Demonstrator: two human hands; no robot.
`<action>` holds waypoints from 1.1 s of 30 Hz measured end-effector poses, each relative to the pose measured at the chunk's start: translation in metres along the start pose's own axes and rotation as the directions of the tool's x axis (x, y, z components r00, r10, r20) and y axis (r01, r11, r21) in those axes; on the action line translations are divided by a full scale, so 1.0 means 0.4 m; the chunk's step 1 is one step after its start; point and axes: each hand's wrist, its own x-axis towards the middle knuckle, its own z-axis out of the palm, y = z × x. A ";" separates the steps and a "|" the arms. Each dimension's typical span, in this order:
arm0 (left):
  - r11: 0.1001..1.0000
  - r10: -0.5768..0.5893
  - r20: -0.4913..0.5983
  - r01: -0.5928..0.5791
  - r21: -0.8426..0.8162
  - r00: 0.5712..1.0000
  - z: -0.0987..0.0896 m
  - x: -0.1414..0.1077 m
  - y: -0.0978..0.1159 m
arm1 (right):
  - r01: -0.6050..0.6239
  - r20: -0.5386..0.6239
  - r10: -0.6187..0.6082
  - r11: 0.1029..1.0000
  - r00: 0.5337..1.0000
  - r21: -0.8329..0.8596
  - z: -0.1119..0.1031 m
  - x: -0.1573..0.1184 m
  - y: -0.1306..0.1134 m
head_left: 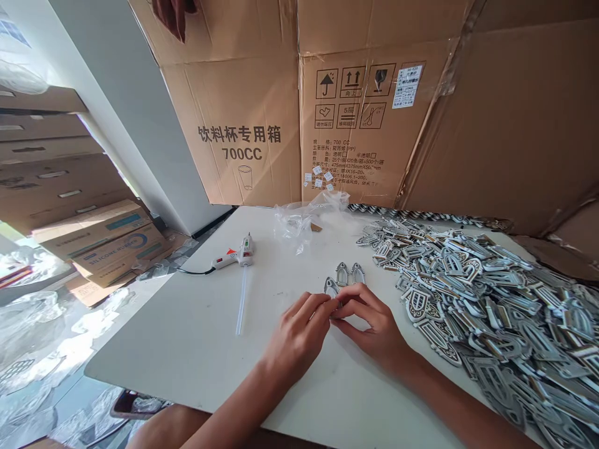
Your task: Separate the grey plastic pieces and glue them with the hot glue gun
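My left hand (303, 333) and my right hand (374, 321) meet over the middle of the white table (187, 330). Fingers of both are pinched together on something small that they mostly hide. Just beyond the fingertips lie a small grey arched piece (331, 287) and two more like it, side by side (350, 274). Left of the hands a white glue gun (244, 251) rests on the tabletop, a clear glue stick (242, 302) extending from it towards me.
A large heap of grey arched pieces (505, 312) covers the table's right side. Crumpled clear plastic (299, 227) lies at the back, before a tall cardboard wall (253, 93). Boxes (116, 243) and plastic wrap (32, 318) are on the left, beyond the table edge.
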 end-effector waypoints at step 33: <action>0.926 -0.233 0.299 0.305 -0.223 0.926 -0.014 0.008 -0.010 | -0.333 0.109 0.316 0.914 0.943 0.233 -0.012 -0.009 0.037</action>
